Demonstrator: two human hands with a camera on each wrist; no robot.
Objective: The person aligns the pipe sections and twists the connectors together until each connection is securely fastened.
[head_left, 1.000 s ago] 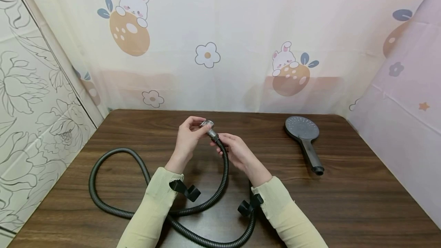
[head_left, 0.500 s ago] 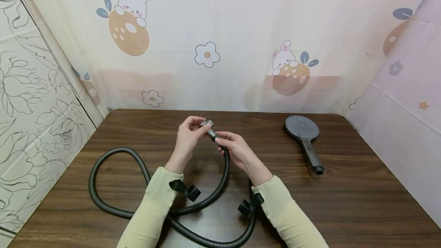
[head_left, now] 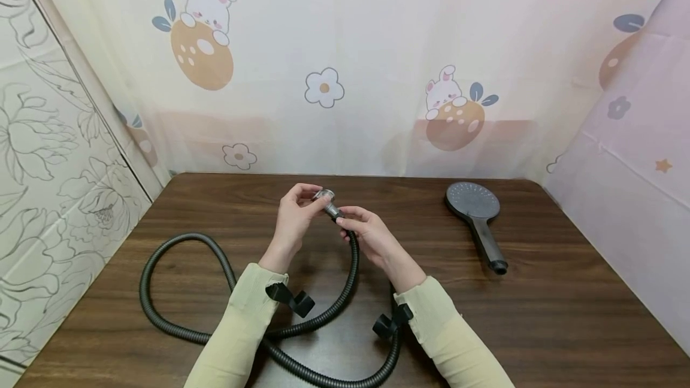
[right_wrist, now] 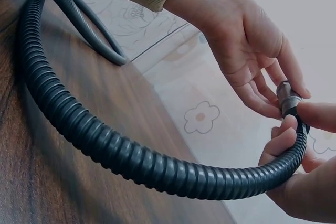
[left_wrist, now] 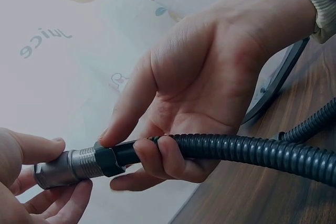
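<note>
My left hand [head_left: 291, 220] pinches a silver metal fitting [left_wrist: 55, 170] between thumb and fingers. A short threaded section [left_wrist: 86, 162] of that fitting shows in the left wrist view, with a dark collar [left_wrist: 109, 162] against it. Close by, my right hand [head_left: 374, 241] holds the end of a black ribbed shower hose [head_left: 353, 268]. Its thumb is on the collar, and its fingers curl round the hose just behind. From there the hose bends down to the table; the right wrist view shows this curve of hose [right_wrist: 131, 156] large. Both hands are above the table's far middle.
A grey handheld shower head [head_left: 474, 202] lies on the right of the wooden table [head_left: 566, 292], handle toward the near side. The rest of the hose makes a wide loop [head_left: 145, 280] at the left and passes under the left forearm. A printed curtain [head_left: 377, 124] hangs behind.
My right hand has shifted slightly up the hose, and its thumb has come onto the collar. The left hand stays on the metal fitting. The shower head has not moved.
</note>
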